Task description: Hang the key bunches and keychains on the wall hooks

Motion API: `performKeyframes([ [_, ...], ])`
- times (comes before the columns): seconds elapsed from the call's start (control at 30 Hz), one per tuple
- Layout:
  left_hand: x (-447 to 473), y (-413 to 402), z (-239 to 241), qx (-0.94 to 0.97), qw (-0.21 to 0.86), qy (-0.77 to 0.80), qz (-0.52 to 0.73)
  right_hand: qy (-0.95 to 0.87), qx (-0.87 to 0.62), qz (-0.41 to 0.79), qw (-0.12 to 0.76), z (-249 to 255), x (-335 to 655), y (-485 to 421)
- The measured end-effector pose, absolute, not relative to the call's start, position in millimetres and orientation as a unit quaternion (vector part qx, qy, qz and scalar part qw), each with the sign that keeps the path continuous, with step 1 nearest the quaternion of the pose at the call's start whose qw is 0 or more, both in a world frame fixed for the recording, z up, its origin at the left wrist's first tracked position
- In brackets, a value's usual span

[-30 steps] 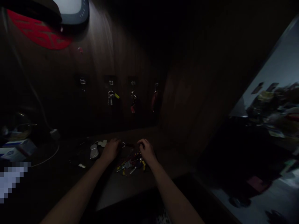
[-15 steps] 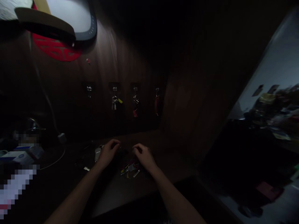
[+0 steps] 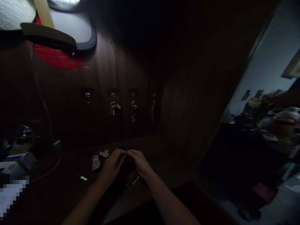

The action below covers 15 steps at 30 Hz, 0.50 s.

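My left hand [image 3: 116, 162] and my right hand [image 3: 141, 163] meet at the fingertips, low over the shelf [image 3: 164, 162]. Both are closed in a pinch; a small dark shape shows at their tips, too dim to name. Below my right hand lies a partly hidden pile of small items [image 3: 135, 179], one of them a silvery bar. Left of my left hand are a grey mouse-shaped device [image 3: 96, 163], a pale rounded tag [image 3: 104, 153] and a small whitish piece [image 3: 83, 177].
On the dark back wall, several hooks carry a bunch of keys with a yellow tag [image 3: 112, 107], keys with a red tag [image 3: 133, 118] and a red strap [image 3: 153, 110]. A white cable [image 3: 48, 115] and boxes [image 3: 14, 167] are at left. A lamp-like panel [image 3: 72, 28] hangs above.
My hands have come together from being apart, fingertips now touching, and cover more of the pile. The view has shifted slightly, so the wall sits lower.
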<state>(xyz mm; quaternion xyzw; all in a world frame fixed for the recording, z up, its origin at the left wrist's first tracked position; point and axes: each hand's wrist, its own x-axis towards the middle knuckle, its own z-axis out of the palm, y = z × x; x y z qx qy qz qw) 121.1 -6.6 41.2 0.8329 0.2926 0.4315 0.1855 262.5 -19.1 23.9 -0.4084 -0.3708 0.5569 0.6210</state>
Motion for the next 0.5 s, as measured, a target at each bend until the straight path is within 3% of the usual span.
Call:
performKeyframes([
  [0.27, 119.0, -0.1, 32.1, 0.903, 0.073, 0.234, 0.354, -0.325, -0.372, 0.583, 0.645, 27.4, 266.4, -20.3],
  [0.5, 113.3, -3.4, 32.3, 0.917, 0.022, 0.211, 0.338, -0.37, -0.415, 0.51, 0.657, 33.3, 271.3, -17.9],
])
